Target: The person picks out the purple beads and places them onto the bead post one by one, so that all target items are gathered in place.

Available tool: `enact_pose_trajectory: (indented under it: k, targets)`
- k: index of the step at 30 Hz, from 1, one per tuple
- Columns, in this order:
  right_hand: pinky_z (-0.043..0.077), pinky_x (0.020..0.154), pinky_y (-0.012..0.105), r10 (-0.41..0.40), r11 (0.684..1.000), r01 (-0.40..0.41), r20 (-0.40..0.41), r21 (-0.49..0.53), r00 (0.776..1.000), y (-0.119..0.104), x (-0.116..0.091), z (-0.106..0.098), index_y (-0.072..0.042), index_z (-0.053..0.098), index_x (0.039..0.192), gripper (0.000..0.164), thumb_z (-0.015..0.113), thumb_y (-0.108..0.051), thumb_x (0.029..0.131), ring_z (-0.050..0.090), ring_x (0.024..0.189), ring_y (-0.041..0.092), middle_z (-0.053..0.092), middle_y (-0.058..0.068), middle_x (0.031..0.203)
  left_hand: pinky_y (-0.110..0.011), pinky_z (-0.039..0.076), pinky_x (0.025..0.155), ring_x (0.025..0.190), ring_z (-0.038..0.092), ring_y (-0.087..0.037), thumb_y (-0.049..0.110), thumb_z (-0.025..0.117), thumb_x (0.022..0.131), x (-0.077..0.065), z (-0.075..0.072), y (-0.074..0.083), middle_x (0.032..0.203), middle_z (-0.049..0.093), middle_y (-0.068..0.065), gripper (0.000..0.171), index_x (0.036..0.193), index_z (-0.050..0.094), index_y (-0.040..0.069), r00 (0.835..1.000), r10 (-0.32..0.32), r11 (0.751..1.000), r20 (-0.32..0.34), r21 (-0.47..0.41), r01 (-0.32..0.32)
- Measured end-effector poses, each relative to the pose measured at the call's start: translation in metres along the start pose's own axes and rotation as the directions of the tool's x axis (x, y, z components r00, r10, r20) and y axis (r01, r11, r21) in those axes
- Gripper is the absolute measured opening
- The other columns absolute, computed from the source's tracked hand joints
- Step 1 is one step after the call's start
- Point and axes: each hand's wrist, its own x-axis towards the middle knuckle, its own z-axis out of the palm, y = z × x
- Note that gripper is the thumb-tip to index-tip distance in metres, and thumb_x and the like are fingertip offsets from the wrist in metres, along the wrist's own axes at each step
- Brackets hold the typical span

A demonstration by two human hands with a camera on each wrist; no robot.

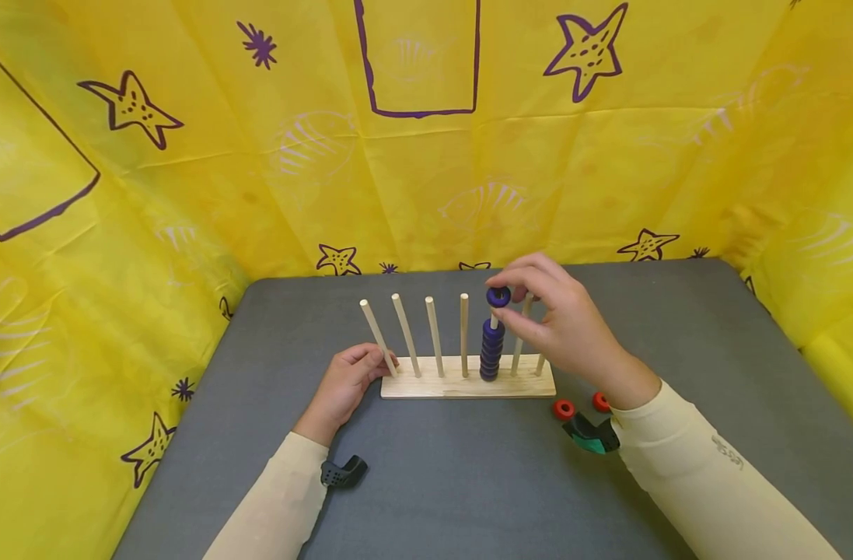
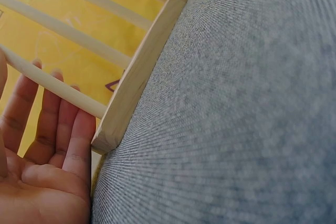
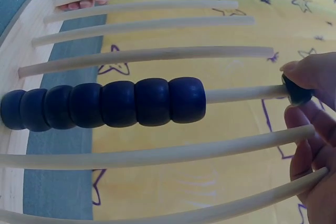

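Observation:
A wooden peg rack with several upright pegs stands on the table. Dark blue rings are stacked on one peg right of the middle, up from the base. At the top of that peg, my right hand pinches another blue ring between thumb and fingertips; the ring is at the peg's tip in the right wrist view. My left hand is at the rack's left end. In the left wrist view its fingers reach, loosely extended, behind the outermost peg, beside the base's end.
Two red rings, a nearer one and one partly covered by the right wrist, lie on the grey table right of the rack. Yellow patterned cloth hangs behind and at both sides. Each wrist wears a dark band.

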Motion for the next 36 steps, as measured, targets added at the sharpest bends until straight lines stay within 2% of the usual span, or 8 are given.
enact_pose_trajectory:
  k: [14,20,27,36]
  targets:
    - [0.053,0.078,0.023,0.040,0.998,-0.040,0.014,-0.038,0.999,-0.0019,-0.0001,0.0005,-0.002,0.075,0.119,0.037,0.089,0.008,0.087,0.061,0.090,0.021,0.067,0.006,0.119,-0.036,0.059,0.096,0.106,0.072,-0.022,0.014,0.063,0.113,-0.0008,-0.0003,0.0006,0.115,0.074,-0.022,0.038,0.116,0.064,-0.023,1.000,0.003,1.000,0.000,0.007,-0.003]
    - [0.053,0.075,0.027,0.085,0.994,-0.082,0.037,-0.067,0.996,-0.0034,-0.0003,0.0003,-0.004,0.075,0.121,0.036,0.089,0.004,0.089,0.059,0.091,0.016,0.067,0.003,0.118,-0.036,0.059,0.095,0.106,0.072,-0.023,0.015,0.063,0.113,-0.0011,-0.0002,0.0004,0.115,0.075,-0.022,0.037,0.117,0.065,-0.022,1.000,-0.002,1.000,-0.003,0.013,0.002]
    - [0.052,0.072,0.031,0.093,0.992,-0.089,0.043,-0.087,0.995,-0.0050,-0.0021,-0.0025,-0.007,0.074,0.124,0.039,0.089,0.001,0.090,0.059,0.090,0.016,0.066,0.004,0.120,-0.036,0.059,0.096,0.107,0.072,-0.023,0.015,0.062,0.113,-0.0017,0.0021,0.0036,0.116,0.074,-0.025,0.038,0.117,0.065,-0.022,1.000,-0.003,1.000,-0.001,0.017,0.003]
    - [0.052,0.079,0.028,0.096,0.995,-0.096,0.054,-0.005,0.994,-0.0045,-0.0052,-0.0077,-0.007,0.074,0.124,0.037,0.087,0.003,0.091,0.061,0.093,0.019,0.065,-0.001,0.117,-0.037,0.059,0.096,0.105,0.072,-0.024,0.013,0.061,0.114,-0.0023,0.0011,0.0016,0.112,0.076,-0.018,0.038,0.119,0.064,-0.024,1.000,-0.001,1.000,-0.008,-0.010,0.001]
